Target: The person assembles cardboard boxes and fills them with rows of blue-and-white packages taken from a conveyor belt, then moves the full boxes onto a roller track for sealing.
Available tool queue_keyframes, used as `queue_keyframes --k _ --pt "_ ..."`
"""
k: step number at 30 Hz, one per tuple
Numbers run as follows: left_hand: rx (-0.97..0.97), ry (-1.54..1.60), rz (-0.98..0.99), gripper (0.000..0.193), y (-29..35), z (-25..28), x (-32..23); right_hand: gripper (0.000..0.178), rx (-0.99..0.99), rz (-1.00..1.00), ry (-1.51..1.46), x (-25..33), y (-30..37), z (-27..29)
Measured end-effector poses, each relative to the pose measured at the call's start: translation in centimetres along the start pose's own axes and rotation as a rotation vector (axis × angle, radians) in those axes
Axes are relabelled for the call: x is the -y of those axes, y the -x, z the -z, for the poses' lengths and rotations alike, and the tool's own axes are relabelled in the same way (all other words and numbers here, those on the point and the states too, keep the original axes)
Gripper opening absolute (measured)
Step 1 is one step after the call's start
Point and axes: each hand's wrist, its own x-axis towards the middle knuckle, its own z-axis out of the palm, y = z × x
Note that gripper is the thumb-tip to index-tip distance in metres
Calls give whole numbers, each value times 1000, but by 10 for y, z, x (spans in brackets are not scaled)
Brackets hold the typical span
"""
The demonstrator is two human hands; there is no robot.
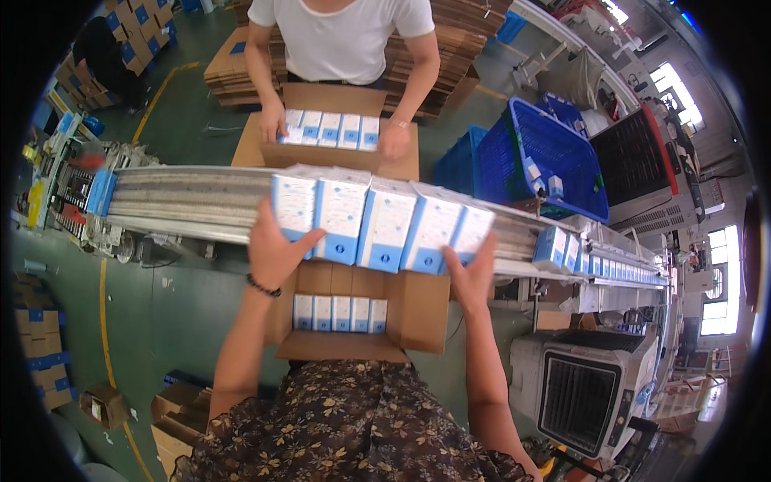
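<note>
Clamps a row of five smooth, square-edged white-and-blue cartons [388, 229] between left hand [271, 249] and right hand [474, 275], one at each end. Overlaps in view the conveyor [185, 201] with its long metal edges, its belt stretching leftward and a gap before the queued cartons [550, 247] at right. Hides the far rim of a matte brown cardboard box [424, 313], open-topped, flaps splayed, holding a similar row [340, 313].
</note>
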Motion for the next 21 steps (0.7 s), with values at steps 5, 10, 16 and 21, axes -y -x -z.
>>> queue_keyframes --k 5,10,16,21 --pt "-185 245 -185 87 99 56 8 84 -90 234 194 23 115 8" --pt "300 -18 53 95 153 26 93 78 411 -22 509 -91 203 -66" --pt "1407 -381 163 72 156 -26 152 57 864 -83 377 -82 163 -76" --pt "1232 -623 -27 49 162 -62 154 63 1100 -31 610 -107 178 -146"
